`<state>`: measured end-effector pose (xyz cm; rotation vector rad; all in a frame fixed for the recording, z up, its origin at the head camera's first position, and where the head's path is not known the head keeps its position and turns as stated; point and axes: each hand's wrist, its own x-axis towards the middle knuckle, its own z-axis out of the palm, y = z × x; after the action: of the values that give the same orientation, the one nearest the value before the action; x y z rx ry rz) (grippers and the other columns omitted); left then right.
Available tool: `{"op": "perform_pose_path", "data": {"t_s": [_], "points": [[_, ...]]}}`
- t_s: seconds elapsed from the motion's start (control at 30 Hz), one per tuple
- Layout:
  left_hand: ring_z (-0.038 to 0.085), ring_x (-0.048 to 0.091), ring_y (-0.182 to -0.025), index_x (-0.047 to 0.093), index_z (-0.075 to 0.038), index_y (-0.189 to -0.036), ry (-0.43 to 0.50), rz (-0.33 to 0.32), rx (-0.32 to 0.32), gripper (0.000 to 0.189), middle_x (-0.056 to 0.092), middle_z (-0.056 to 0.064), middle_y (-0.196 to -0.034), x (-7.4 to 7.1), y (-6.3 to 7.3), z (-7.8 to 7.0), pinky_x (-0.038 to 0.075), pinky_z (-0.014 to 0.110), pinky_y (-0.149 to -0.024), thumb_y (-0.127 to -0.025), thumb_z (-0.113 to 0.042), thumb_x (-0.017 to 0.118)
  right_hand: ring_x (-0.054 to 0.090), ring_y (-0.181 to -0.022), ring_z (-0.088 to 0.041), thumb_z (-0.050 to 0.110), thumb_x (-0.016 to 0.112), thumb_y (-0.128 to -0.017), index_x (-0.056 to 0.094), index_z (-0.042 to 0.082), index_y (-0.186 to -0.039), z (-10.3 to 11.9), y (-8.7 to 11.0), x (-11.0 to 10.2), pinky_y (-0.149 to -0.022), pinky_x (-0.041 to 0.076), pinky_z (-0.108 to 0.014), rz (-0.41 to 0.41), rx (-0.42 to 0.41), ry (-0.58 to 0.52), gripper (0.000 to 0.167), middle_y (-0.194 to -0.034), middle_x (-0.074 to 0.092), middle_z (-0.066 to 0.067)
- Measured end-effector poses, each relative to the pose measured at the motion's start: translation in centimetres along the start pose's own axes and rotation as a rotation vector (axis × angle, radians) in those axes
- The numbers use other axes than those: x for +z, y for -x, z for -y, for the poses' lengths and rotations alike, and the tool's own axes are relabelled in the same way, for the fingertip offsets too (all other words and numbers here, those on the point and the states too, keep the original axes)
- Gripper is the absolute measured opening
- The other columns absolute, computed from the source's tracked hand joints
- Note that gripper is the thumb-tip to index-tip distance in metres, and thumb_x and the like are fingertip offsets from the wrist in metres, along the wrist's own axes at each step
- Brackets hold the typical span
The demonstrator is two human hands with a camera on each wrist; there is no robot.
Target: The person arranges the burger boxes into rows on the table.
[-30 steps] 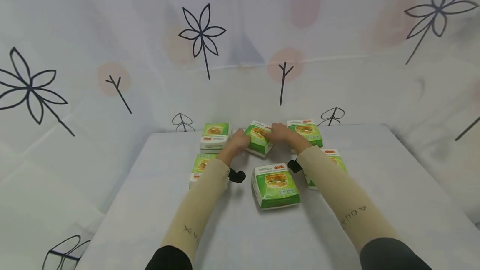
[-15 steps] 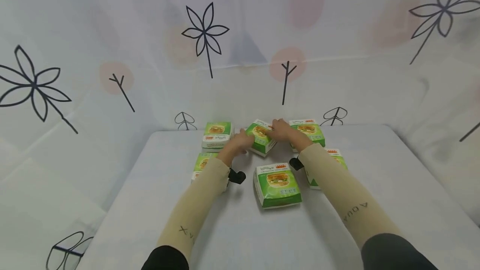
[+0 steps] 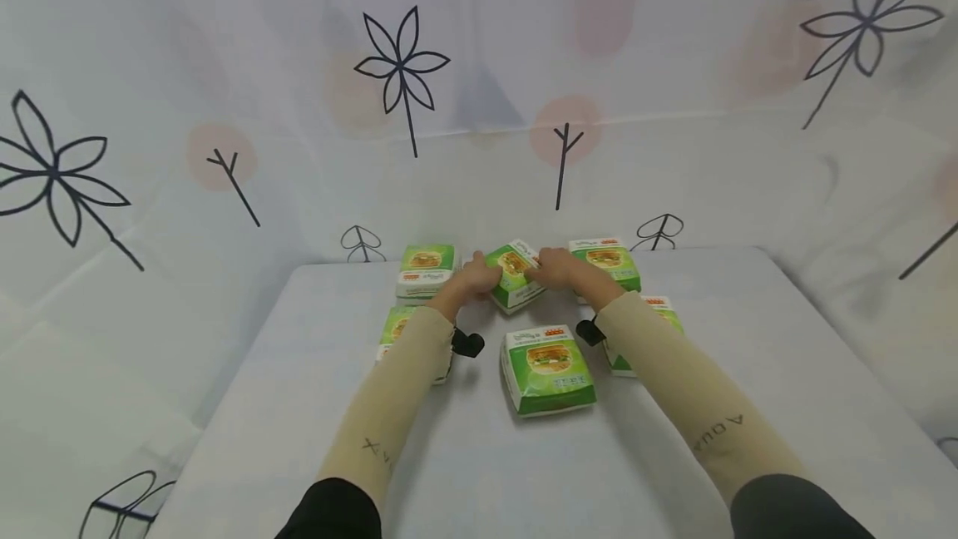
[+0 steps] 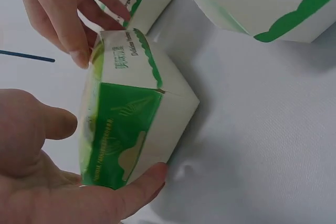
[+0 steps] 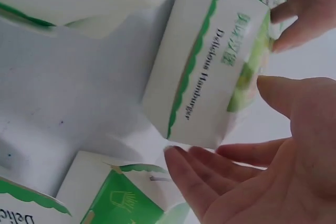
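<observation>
A green-and-white hamburger box [image 3: 512, 263], turned askew, is at the back middle between my hands. My left hand [image 3: 471, 281] holds its left side, with the fingers along the side and the thumb near the top edge. My right hand [image 3: 560, 269] holds the opposite side, its thumb by the printed top. In the left wrist view the box [image 4: 126, 129] shows a green corner panel, with the left hand [image 4: 58, 192] at its lower end. In the right wrist view the right hand's fingertips meet the lower edge of the box [image 5: 205, 66].
Several similar hamburger boxes surround it: one at the front middle [image 3: 550, 373], and others at back left [image 3: 427, 260] and back right [image 3: 604, 259]. Two more are partly covered by my forearms. A white-covered table [image 3: 479, 472] ends at a patterned cloth backdrop [image 3: 479, 65].
The box between my hands has turned so its front edge now faces more to the right. My left hand has shifted up along its side; my right hand stays about where it was.
</observation>
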<state>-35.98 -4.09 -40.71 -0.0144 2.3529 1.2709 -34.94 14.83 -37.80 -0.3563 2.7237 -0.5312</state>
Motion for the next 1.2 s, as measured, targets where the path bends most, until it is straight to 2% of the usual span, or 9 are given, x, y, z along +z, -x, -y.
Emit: {"op": "perform_pose_path", "data": {"t_s": [0.13, 0.33, 0.43, 0.63, 0.73, 0.87, 0.93, 1.07, 1.2], "points": [[0.037, 0.033, -0.148, -0.013, -0.004, -0.162, 0.075, 0.043, 0.001, 0.08, 0.005, 0.024, -0.169, -0.2, 1.2, -0.1, 0.043, 0.048, -0.113, -0.11, -0.027, 0.042, 0.052, -0.087, -0.029, 0.027, 0.047, -0.107, 0.054, -0.008, -0.11, -0.1, -0.4, -0.3, -0.076, 0.045, -0.04, -0.027, -0.051, -0.007, 0.037, -0.099, 0.058, -0.019], [0.04, 0.029, -0.15, -0.019, -0.002, -0.159, 0.126, 0.12, 0.017, 0.08, -0.001, 0.025, -0.169, 0.2, 2.2, -0.3, 0.04, 0.052, -0.115, -0.111, -0.026, 0.04, 0.056, -0.099, -0.032, 0.028, 0.045, -0.107, 0.052, -0.011, -0.122, -0.9, -0.6, -0.2, -0.086, 0.049, -0.045, -0.022, -0.027, -0.022, 0.042, -0.113, 0.06, -0.024], [0.04, 0.034, -0.147, -0.017, -0.002, -0.16, 0.126, 0.098, 0.037, 0.078, 0.003, 0.025, -0.169, 0.3, 2.0, -0.3, 0.042, 0.052, -0.112, -0.111, -0.024, 0.039, 0.058, -0.101, -0.033, 0.03, 0.046, -0.107, 0.053, -0.011, -0.122, -0.8, -0.3, 0.1, -0.087, 0.05, -0.046, -0.01, -0.018, -0.01, 0.044, -0.114, 0.061, -0.025], [0.037, 0.047, -0.135, -0.01, -0.005, -0.163, 0.113, 0.048, 0.042, 0.075, 0.021, 0.025, -0.163, -0.2, 1.1, 0.1, 0.048, 0.052, -0.107, -0.11, -0.022, 0.04, 0.06, -0.096, -0.031, 0.033, 0.048, -0.108, 0.057, -0.01, -0.121, 0.1, 0.3, 0.5, -0.084, 0.051, -0.044, 0.004, 0.001, 0.012, 0.046, -0.112, 0.063, -0.023], [0.037, 0.043, -0.14, -0.011, -0.005, -0.163, 0.097, 0.055, 0.039, 0.077, 0.013, 0.023, -0.168, -0.2, 0.9, 0.2, 0.048, 0.051, -0.107, -0.11, -0.023, 0.041, 0.062, -0.105, -0.035, 0.033, 0.048, -0.107, 0.054, -0.013, -0.127, -0.1, 0.5, 0.3, -0.089, 0.052, -0.047, -0.013, 0.015, 0.007, 0.05, -0.119, 0.062, -0.027], [0.04, 0.038, -0.144, -0.01, -0.002, -0.162, 0.054, 0.067, 0.036, 0.077, 0.001, 0.021, -0.17, 0.1, 1.5, 0.0, 0.047, 0.05, -0.108, -0.11, -0.027, 0.041, 0.058, -0.118, -0.042, 0.031, 0.046, -0.108, 0.048, -0.016, -0.134, -0.5, 0.5, -0.1, -0.096, 0.05, -0.052, -0.026, 0.025, -0.015, 0.054, -0.13, 0.057, -0.033], [0.04, 0.038, -0.144, -0.009, -0.001, -0.162, 0.043, 0.083, 0.033, 0.076, 0.004, 0.021, -0.17, 0.3, 1.7, 0.0, 0.047, 0.05, -0.108, -0.11, -0.029, 0.039, 0.057, -0.119, -0.043, 0.029, 0.046, -0.108, 0.047, -0.016, -0.135, -0.6, 0.4, -0.3, -0.097, 0.05, -0.052, -0.031, 0.028, -0.017, 0.053, -0.131, 0.056, -0.033], [0.039, 0.037, -0.144, -0.007, 0.0, -0.162, 0.063, 0.115, 0.029, 0.072, 0.011, 0.023, -0.168, 0.3, 1.9, 0.0, 0.045, 0.052, -0.11, -0.111, -0.026, 0.037, 0.065, -0.098, -0.034, 0.028, 0.045, -0.108, 0.052, -0.015, -0.129, -0.4, 0.5, 0.0, -0.083, 0.053, -0.043, -0.032, 0.038, -0.029, 0.049, -0.114, 0.063, -0.028], [0.037, 0.034, -0.147, -0.003, 0.0, -0.163, 0.047, 0.081, 0.036, 0.068, 0.011, 0.021, -0.169, -0.1, 1.6, 0.5, 0.046, 0.053, -0.109, -0.111, -0.024, 0.034, 0.066, -0.077, -0.024, 0.029, 0.046, -0.108, 0.053, -0.016, -0.127, 0.5, 0.6, 0.6, -0.068, 0.052, -0.032, -0.011, 0.047, -0.059, 0.049, -0.099, 0.067, -0.021]]}}
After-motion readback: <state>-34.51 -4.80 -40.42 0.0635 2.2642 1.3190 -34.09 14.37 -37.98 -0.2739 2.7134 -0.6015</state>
